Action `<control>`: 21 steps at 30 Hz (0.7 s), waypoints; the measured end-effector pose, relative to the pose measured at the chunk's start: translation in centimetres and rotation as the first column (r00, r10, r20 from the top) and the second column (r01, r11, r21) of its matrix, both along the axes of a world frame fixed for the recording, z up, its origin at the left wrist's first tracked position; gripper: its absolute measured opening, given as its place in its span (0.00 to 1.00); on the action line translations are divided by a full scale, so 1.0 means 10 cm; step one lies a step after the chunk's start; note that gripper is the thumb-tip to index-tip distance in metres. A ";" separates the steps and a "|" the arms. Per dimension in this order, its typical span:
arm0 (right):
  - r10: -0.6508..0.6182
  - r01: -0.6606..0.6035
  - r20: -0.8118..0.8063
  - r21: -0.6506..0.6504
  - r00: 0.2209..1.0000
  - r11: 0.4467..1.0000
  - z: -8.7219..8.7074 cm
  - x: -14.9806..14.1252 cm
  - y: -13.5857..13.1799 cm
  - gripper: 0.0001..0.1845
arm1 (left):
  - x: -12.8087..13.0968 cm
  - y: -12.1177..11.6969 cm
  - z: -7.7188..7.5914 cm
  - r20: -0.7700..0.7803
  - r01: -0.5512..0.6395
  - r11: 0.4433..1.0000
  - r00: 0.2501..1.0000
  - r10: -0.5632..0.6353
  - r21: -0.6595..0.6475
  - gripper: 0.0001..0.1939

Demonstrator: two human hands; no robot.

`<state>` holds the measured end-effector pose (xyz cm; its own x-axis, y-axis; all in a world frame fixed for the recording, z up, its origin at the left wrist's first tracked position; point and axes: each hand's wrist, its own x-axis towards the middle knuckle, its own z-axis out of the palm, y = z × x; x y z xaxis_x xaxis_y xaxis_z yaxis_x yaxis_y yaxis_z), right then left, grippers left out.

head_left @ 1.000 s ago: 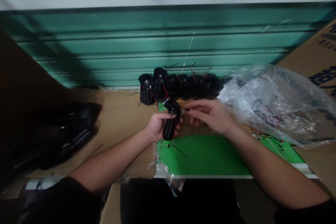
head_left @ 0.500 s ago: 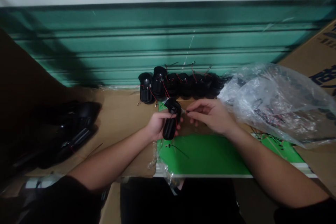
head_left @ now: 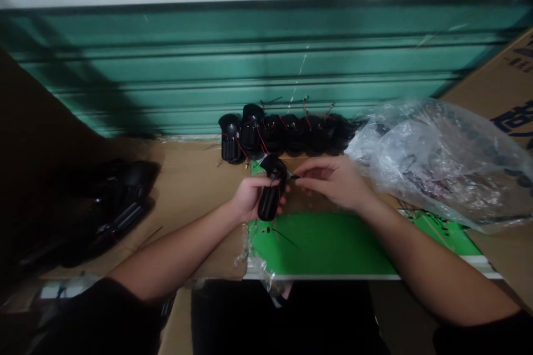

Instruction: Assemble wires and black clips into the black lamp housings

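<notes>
My left hand (head_left: pixel 249 198) is wrapped round a curved black plastic housing (head_left: pixel 270 202), which has a ribbed lower part and a thin red wire along it. It is held tilted above the front of the bench. Just to its right, my right hand (head_left: pixel 335 182) pinches a small dark piece (head_left: pixel 295 177) between thumb and fingertips, close to the housing's side. The piece is too small to name. Below the housing, a loose dark wire (head_left: pixel 283 236) with a small end lies on the green mat (head_left: pixel 325 247).
Several similar black housings (head_left: pixel 252 130) with red wires stand in a row against the green wall. A clear plastic bag (head_left: pixel 441 161) of small parts lies at right, with loose wires (head_left: pixel 433 223) by it. More black housings (head_left: pixel 129 205) lie at left on cardboard (head_left: pixel 187 177).
Both hands keep nearly the same place and grip. The dark piece in my right fingers is turned slightly; the view has shifted a little.
</notes>
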<state>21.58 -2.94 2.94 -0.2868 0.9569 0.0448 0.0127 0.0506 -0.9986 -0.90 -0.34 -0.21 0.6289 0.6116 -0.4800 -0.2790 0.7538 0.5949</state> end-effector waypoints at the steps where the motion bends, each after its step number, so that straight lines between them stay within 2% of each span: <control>1: 0.016 -0.016 0.001 -0.009 1.000 1.000 -0.01 -0.01 0.00 0.14 | 0.00 0.00 0.00 -0.003 0.001 1.000 1.000 -0.001 0.001 0.19; 6: 0.086 -0.089 -0.045 -0.080 0.995 0.993 -0.07 -0.04 0.00 0.15 | 0.01 -0.01 0.00 0.003 0.023 1.000 1.000 -0.023 0.015 0.20; 16: 0.105 -0.112 -0.088 -0.087 0.991 0.990 -0.11 -0.06 -0.01 0.13 | 0.03 -0.01 0.05 -0.011 -0.002 0.999 1.000 0.002 -0.048 0.14; 21: 0.108 -0.113 -0.115 -0.038 0.988 0.993 -0.13 -0.09 -0.01 0.12 | 0.03 0.00 0.05 -0.021 -0.001 0.998 1.000 0.000 -0.057 0.12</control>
<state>20.68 -3.00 1.61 -0.3865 0.9214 0.0407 -0.1027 0.0008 -0.9947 -0.57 -0.38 0.28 0.6183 0.5829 -0.5271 -0.2674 0.7867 0.5564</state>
